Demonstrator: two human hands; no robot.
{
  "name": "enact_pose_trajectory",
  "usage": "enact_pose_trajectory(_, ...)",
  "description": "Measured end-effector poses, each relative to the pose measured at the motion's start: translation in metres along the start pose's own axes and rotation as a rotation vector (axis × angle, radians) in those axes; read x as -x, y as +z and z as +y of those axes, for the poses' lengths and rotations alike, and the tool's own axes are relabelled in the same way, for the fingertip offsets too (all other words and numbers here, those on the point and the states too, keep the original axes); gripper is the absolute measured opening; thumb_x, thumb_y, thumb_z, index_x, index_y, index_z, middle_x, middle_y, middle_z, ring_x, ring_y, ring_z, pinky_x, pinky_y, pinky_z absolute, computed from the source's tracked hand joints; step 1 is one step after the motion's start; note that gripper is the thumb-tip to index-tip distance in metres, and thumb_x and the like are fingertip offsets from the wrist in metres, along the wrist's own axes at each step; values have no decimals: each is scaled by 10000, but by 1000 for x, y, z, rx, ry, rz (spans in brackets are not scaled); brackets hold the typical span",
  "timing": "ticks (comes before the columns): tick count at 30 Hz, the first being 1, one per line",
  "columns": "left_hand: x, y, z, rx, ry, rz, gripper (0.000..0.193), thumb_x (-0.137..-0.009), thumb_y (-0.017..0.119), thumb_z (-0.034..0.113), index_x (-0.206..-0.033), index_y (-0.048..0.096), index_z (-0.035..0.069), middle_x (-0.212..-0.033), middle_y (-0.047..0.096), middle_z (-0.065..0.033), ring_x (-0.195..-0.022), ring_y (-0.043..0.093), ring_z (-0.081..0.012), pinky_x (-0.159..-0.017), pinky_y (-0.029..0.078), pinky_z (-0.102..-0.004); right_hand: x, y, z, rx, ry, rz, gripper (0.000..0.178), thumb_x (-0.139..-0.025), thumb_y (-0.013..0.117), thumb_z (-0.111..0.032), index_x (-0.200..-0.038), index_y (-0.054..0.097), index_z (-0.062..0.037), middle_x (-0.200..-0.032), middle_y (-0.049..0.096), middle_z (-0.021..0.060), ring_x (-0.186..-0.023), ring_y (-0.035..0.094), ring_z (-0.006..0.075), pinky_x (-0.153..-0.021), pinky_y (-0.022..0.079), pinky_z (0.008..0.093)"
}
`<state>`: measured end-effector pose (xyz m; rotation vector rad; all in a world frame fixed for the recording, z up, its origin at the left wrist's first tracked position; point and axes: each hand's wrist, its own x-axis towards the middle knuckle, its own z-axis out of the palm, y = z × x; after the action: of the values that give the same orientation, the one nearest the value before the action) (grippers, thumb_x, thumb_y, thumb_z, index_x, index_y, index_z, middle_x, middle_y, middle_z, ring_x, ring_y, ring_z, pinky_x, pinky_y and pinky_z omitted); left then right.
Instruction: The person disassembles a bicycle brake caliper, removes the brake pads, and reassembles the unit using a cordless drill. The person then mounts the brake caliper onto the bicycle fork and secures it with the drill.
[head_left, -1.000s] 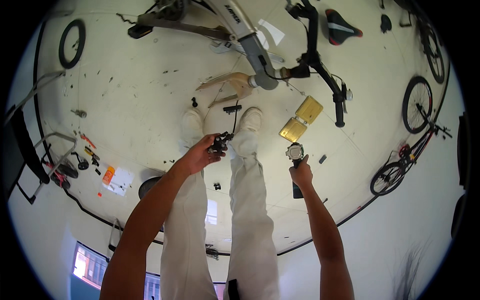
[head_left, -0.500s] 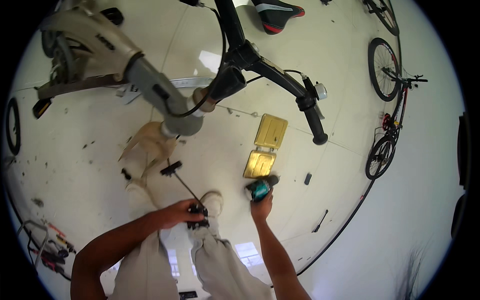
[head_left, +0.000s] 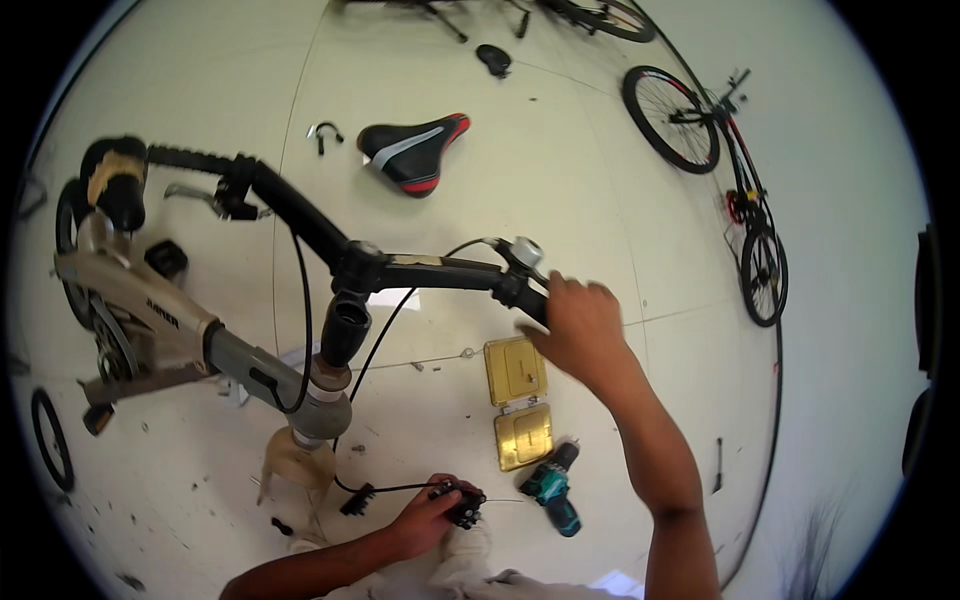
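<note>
My left hand (head_left: pixel 428 518) is closed around a small black brake caliper (head_left: pixel 464 503), low in the view above my shoe. A black cable (head_left: pixel 400 487) runs into it, and a thin bare wire (head_left: pixel 502 500) sticks out on its right side. My right hand (head_left: pixel 588 330) is wrapped round the right end of the black bicycle handlebar (head_left: pixel 440 272), hiding most of the grip. Beside that hand sits a silver bell (head_left: pixel 526 252). The handlebar is mounted on a beige and grey bicycle frame (head_left: pixel 255 365) at the left.
A teal and black cordless drill (head_left: pixel 552 488) lies on the floor beside an open gold case (head_left: pixel 515 372). Farther off lies a black and red saddle (head_left: pixel 415 152). A bicycle (head_left: pixel 740 180) leans along the right wall. Small loose parts are scattered over the floor.
My right hand has let go of the drill, now on the floor, and moved up onto the handlebar. My left hand still holds the caliper. The view has shifted farther forward.
</note>
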<state>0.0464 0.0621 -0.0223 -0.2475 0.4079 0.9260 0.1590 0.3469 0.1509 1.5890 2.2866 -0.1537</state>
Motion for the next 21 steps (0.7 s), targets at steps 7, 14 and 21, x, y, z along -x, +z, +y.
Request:
enact_pose_trajectory(7, 4, 10, 4, -69, 96, -82, 360, -980, 499, 419, -1147, 472, 101, -1207, 542, -111, -1196, 491, -267, -1052, 357, -432, -45, 58, 13, -47, -27, 262, 138, -679, 647, -127, -752, 617, -13, -713, 654, 177, -634, 660, 340, -599, 534, 428)
enact_pose_trajectory(14, 24, 28, 19, -40, 152, -69, 539, -949, 382, 578, -1141, 505, 90, -1174, 551, -85, -1214, 488, -279, -1084, 338, -447, -38, 62, 12, -55, 14, 331, 234, -728, 683, -240, -740, 630, -13, -685, 637, 212, -666, 644, 378, -608, 526, 471)
enact_pose_trajectory(21, 30, 39, 27, 38, 135, -49, 596, -928, 369, 626, -1146, 497, 86, -1160, 547, -89, -1222, 473, -294, -1084, 344, -463, -50, 49, 58, -1272, 16, -311, 390, -928, 608, -406, -947, 671, -22, -709, 598, 9, -617, 571, 95, -530, 444, 221)
